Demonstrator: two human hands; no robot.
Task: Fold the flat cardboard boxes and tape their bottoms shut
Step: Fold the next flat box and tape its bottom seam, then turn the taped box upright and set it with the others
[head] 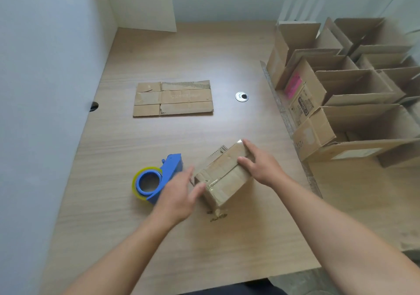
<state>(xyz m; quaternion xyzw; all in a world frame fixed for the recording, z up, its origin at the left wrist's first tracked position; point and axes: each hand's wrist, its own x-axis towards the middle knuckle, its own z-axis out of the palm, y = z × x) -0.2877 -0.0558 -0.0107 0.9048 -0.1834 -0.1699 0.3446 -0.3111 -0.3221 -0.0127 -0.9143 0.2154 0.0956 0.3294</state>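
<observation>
Tape dispenser point(159, 178), blue with a yellowish roll, lies on the wooden table point(136, 237) at near left. Flat cardboard box point(173, 99) lies unfolded farther back, well apart. Left hand point(179, 194), fingers extended and relaxed (slightly blurred), touches the left end of the folded box point(225, 178). This box sits at near centre with its taped seam up. Right hand point(261, 165) rests on its far right end, fingers straight, gripping nothing. Assembled open boxes point(341, 90) crowd the right side.
</observation>
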